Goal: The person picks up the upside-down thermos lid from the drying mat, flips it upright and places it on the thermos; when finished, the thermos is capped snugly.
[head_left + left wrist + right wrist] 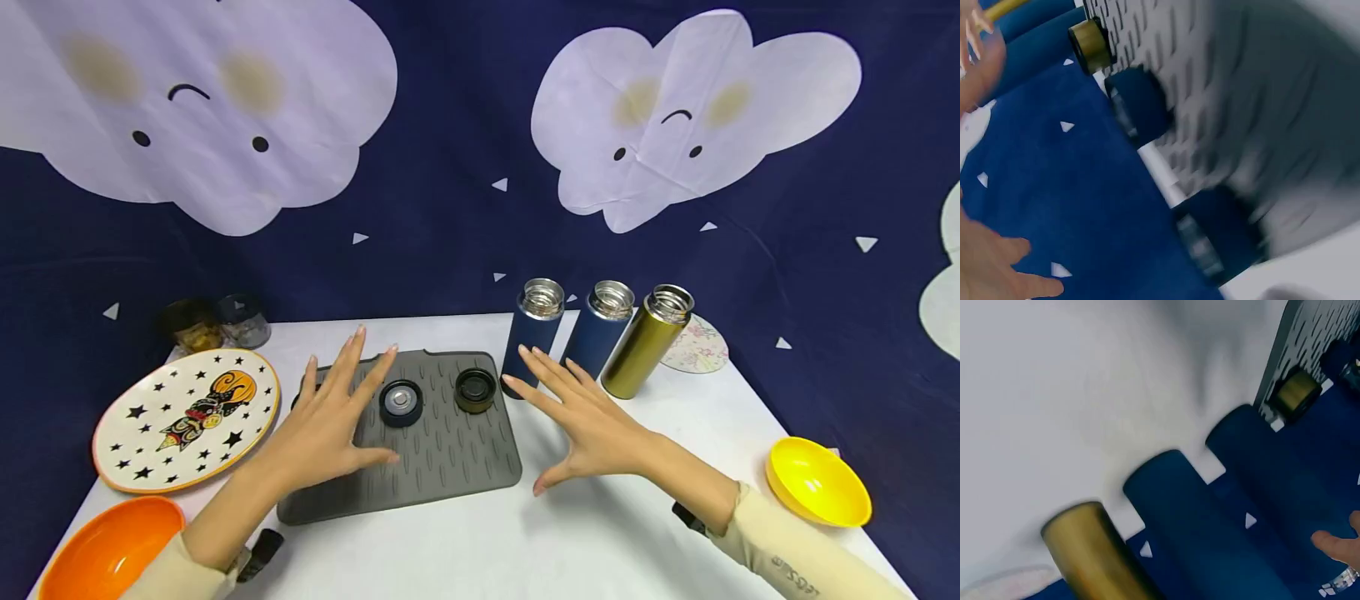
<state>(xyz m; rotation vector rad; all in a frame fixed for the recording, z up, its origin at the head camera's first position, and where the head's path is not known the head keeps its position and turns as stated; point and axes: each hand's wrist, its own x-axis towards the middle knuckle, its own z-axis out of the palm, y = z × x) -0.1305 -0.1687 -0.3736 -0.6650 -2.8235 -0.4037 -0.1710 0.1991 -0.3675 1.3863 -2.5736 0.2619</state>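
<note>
My left hand (330, 429), fingers spread, hovers over a grey ribbed mat (450, 458) and holds nothing. On the mat lie a navy lid (401, 403), an olive-gold lid (475, 390) and a second navy lid (1222, 234), mostly hidden behind my left hand in the head view. My right hand (588, 421) is held over the white table, also spread and holding nothing. Just beyond it stand three lidless bottles in a row: a blue bottle (534, 333), another blue bottle (600, 327) and a gold bottle (647, 343). In the head view its fingers overlap the blue ones.
To the left are a star-patterned plate (150, 433), an orange bowl (112, 550) and two small jars, one with gold contents (197, 333), the other a clear jar (247, 329). A yellow bowl (817, 483) sits right. Behind the gold bottle lies a floral disc (697, 346). A navy curtain (450, 167) hangs behind.
</note>
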